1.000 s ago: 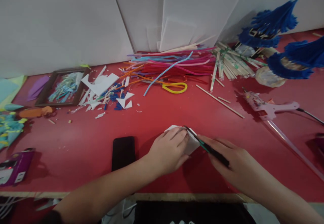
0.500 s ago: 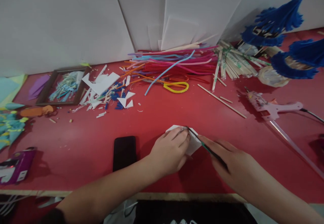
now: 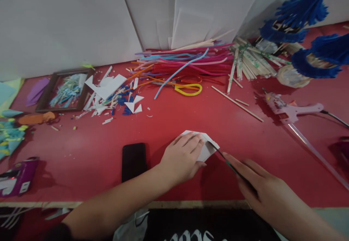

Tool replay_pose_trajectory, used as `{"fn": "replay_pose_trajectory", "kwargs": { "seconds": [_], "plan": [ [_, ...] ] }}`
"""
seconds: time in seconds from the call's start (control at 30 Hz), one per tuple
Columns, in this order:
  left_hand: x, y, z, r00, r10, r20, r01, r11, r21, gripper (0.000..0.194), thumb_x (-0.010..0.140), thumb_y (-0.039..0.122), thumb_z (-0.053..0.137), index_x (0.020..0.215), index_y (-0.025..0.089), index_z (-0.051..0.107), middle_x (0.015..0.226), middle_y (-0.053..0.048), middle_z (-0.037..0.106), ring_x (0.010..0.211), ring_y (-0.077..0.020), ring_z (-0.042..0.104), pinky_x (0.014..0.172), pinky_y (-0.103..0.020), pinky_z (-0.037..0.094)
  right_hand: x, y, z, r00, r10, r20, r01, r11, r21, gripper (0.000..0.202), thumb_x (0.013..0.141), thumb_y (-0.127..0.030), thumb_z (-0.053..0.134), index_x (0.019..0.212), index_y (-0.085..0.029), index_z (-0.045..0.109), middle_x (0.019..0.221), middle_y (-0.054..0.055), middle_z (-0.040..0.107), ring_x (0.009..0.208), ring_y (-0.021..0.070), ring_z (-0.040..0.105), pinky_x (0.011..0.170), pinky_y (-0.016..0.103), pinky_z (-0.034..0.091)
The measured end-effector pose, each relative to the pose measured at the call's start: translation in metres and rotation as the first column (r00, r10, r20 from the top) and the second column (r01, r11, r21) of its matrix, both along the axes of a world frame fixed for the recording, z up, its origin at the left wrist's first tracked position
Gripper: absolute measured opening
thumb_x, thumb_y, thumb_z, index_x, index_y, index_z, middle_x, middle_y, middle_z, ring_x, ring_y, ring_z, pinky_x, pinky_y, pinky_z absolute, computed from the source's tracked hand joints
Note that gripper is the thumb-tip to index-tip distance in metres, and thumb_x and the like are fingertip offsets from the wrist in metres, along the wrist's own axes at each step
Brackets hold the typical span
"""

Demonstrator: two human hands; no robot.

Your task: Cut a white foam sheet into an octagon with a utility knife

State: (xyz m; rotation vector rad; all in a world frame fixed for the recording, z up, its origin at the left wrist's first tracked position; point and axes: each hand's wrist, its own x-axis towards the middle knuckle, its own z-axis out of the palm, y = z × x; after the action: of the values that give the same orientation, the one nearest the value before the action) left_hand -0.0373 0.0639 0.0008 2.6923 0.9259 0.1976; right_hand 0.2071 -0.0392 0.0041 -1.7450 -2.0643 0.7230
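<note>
On the red table, a many-sided piece of white board [image 3: 206, 153] lies under my left hand [image 3: 183, 155]. The fingers of that hand press across its top and the thumb sits by its near edge. My right hand [image 3: 257, 179] is closed around a slim dark craft knife [image 3: 225, 160] with a bit of green on it. The knife's tip rests on the right part of the board, just right of my left fingertips. Most of the handle is hidden in my palm.
A black phone [image 3: 133, 161] lies left of my hands. White offcuts [image 3: 111, 86], pipe cleaners [image 3: 188, 64] and yellow-handled scissors [image 3: 188, 89] lie farther back. Wooden sticks [image 3: 237, 103], a pink glue gun [image 3: 290, 110] and blue fringed models [image 3: 313, 59] are at the right.
The knife and my right hand have drawn back toward the lower right across the white board. My left hand still presses the board, its thumb now more visible. The view has shifted slightly.
</note>
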Motion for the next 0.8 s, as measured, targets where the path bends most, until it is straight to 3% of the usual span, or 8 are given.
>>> {"fn": "replay_pose_trajectory", "kwargs": {
  "seconds": [0.1, 0.23, 0.4, 0.63, 0.7, 0.8],
  "plan": [
    [-0.001, 0.0, -0.001, 1.0, 0.002, -0.003, -0.002, 1.0, 0.016, 0.059, 0.099, 0.045, 0.062, 0.143, 0.006, 0.054, 0.148, -0.019, 0.06, 0.142, -0.0302, 0.052, 0.117, -0.044, 0.046, 0.008, -0.028, -0.009, 0.998, -0.034, -0.043, 0.034, 0.999, 0.014, 0.058, 0.1, -0.023, 0.041, 0.157, -0.034, 0.047, 0.1, 0.01, 0.073, 0.071, 0.0227, 0.074, 0.051, 0.03, 0.058],
    [-0.001, 0.003, 0.003, 1.0, -0.008, -0.01, 0.009, 0.999, 0.037, 0.055, 0.101, 0.044, 0.059, 0.143, 0.007, 0.055, 0.149, -0.018, 0.06, 0.141, -0.0302, 0.052, 0.115, -0.044, 0.047, 0.016, -0.041, -0.011, 0.989, -0.09, -0.119, 0.088, 0.996, -0.029, 0.051, 0.101, -0.025, 0.045, 0.149, -0.036, 0.057, 0.104, 0.01, 0.074, 0.082, 0.0232, 0.076, 0.067, 0.033, 0.063],
    [-0.003, 0.006, 0.011, 0.994, 0.072, -0.08, -0.068, 0.996, 0.056, 0.048, 0.102, 0.041, 0.054, 0.142, 0.013, 0.057, 0.146, -0.013, 0.061, 0.133, -0.0304, 0.055, 0.108, -0.044, 0.051, 0.02, -0.013, -0.005, 0.989, -0.116, -0.097, 0.12, 0.992, 0.045, 0.047, 0.102, -0.031, 0.046, 0.147, -0.03, 0.059, 0.107, 0.013, 0.075, 0.084, 0.0256, 0.077, 0.065, 0.034, 0.063],
    [-0.007, 0.0, 0.015, 0.933, 0.342, -0.115, -0.333, 0.939, 0.09, 0.055, 0.096, 0.037, 0.064, 0.141, 0.005, 0.055, 0.123, -0.022, 0.065, 0.102, -0.0377, 0.062, 0.08, -0.051, 0.058, 0.008, 0.033, -0.002, 0.979, -0.146, 0.145, 0.11, 0.966, 0.235, 0.046, 0.103, -0.034, 0.041, 0.141, -0.022, 0.064, 0.101, 0.014, 0.071, 0.065, 0.0219, 0.068, 0.044, 0.03, 0.048],
    [-0.007, -0.001, 0.016, 0.926, 0.366, -0.096, -0.36, 0.93, 0.077, 0.056, 0.095, 0.039, 0.067, 0.139, 0.006, 0.056, 0.12, -0.022, 0.066, 0.102, -0.0382, 0.063, 0.08, -0.051, 0.058, 0.003, 0.043, 0.001, 0.98, -0.126, 0.153, 0.081, 0.96, 0.269, 0.045, 0.103, -0.031, 0.041, 0.14, -0.023, 0.064, 0.102, 0.013, 0.071, 0.068, 0.0213, 0.069, 0.045, 0.029, 0.048],
    [-0.007, 0.009, 0.018, 0.929, 0.369, -0.038, -0.367, 0.929, 0.05, 0.054, 0.095, 0.042, 0.068, 0.138, 0.01, 0.057, 0.13, -0.021, 0.064, 0.115, -0.0377, 0.062, 0.093, -0.052, 0.056, -0.002, 0.054, 0.007, 0.995, -0.067, 0.073, 0.045, 0.961, 0.273, 0.042, 0.102, -0.026, 0.043, 0.139, -0.023, 0.063, 0.1, 0.011, 0.072, 0.075, 0.0203, 0.072, 0.053, 0.027, 0.054]
  ]
}}
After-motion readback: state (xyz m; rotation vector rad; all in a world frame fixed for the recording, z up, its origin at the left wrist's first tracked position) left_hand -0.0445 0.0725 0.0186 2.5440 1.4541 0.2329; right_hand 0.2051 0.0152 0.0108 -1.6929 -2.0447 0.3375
